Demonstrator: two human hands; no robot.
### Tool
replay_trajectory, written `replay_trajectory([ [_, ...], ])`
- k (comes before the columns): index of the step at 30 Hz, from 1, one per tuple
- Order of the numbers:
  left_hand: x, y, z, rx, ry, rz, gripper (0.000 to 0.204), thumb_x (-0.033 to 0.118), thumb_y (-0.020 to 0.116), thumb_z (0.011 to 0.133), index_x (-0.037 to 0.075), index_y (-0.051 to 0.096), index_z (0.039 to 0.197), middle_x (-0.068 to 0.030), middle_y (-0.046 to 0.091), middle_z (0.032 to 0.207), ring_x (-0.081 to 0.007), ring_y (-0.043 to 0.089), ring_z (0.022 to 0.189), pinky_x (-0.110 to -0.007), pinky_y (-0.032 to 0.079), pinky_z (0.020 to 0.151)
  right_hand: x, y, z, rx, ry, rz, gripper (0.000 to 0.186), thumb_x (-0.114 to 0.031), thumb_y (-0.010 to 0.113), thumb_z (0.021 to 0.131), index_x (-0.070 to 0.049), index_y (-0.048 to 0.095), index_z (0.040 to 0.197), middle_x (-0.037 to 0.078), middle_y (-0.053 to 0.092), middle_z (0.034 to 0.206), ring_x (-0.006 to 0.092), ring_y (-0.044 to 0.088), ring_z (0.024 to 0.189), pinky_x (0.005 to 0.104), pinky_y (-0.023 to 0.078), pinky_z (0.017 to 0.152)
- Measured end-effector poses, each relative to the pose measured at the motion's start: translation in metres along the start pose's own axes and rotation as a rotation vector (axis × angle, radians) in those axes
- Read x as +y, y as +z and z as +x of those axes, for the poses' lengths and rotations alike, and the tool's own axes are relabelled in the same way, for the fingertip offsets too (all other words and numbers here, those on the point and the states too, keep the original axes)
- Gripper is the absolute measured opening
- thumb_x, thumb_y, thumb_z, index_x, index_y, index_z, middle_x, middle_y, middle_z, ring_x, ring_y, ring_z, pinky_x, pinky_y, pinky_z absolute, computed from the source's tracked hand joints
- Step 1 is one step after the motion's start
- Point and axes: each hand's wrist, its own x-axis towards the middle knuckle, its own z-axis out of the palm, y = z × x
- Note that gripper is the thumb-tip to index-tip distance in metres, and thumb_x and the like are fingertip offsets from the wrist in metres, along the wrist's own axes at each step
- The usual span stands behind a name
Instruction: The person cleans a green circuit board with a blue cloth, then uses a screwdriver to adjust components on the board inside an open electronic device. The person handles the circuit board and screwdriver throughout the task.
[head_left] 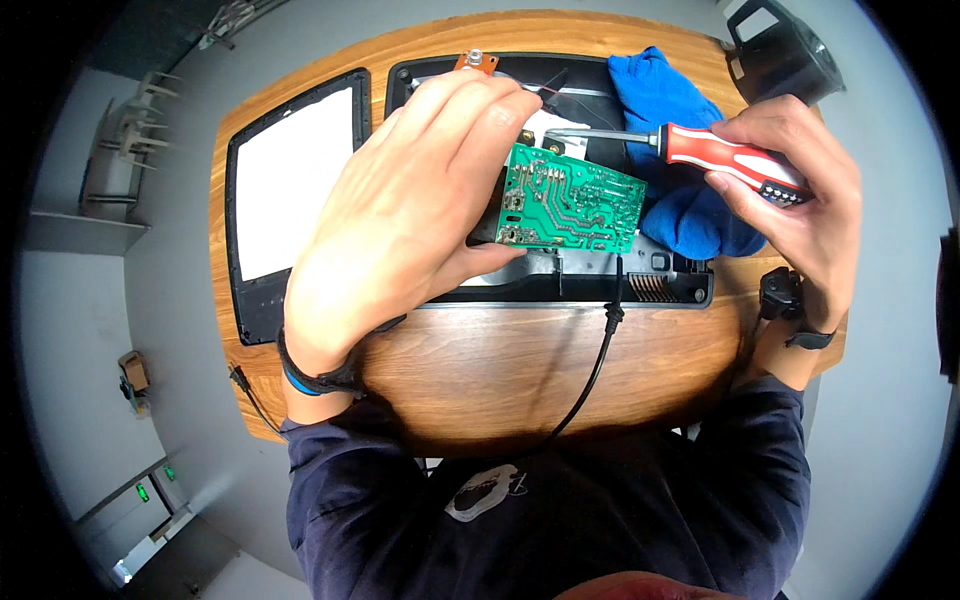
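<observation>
My left hand (pixel 405 190) is closed around the left end of a green circuit board (pixel 575 200), its thumb along the near edge and its fingers over the far side. The board's soldered face is up, tilted above a black plastic housing (pixel 575 290). In my right hand (pixel 815 175) is a screwdriver (pixel 735 158) with a red and white handle, its metal shaft pointing left. The tip lies by brass-coloured fittings (pixel 555 147) and a white part just beyond the board's far edge; whether it touches them I cannot tell.
A blue cloth (pixel 665 90) lies over the housing's right side. Beyond my left hand is a small orange board (pixel 477 62). A black cord (pixel 600 355) runs toward me across the wooden table (pixel 480 370). A black-framed panel (pixel 295 185) lies left; a black bin (pixel 790 50) stands far right.
</observation>
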Motion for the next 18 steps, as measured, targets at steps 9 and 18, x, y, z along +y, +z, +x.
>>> replay_trajectory([
  [9,0.004,0.006,0.005,-0.03,-0.024,-0.142,0.106,0.004,0.104,0.065,0.006,0.057,0.16,-0.0213,0.06,0.161,-0.0451,0.055,0.153,-0.05,0.051,0.125,0.005,-0.016,-0.013,-0.081,0.009,-0.056,0.033,-0.006,0.094,0.087,0.004,0.082,0.116,0.015,0.08,0.107,0.0266,0.079,0.097,0.0355,0.061,0.086],
  [18,0.008,0.02,0.009,0.096,-0.066,-0.341,0.121,0.004,0.107,0.068,0.007,0.044,0.172,-0.0172,0.049,0.173,-0.0363,0.051,0.162,-0.05,0.048,0.132,0.012,-0.017,-0.014,-0.088,0.088,0.011,0.033,-0.003,0.093,0.089,0.006,0.08,0.117,0.018,0.082,0.114,0.0298,0.078,0.106,0.0391,0.061,0.094],
])
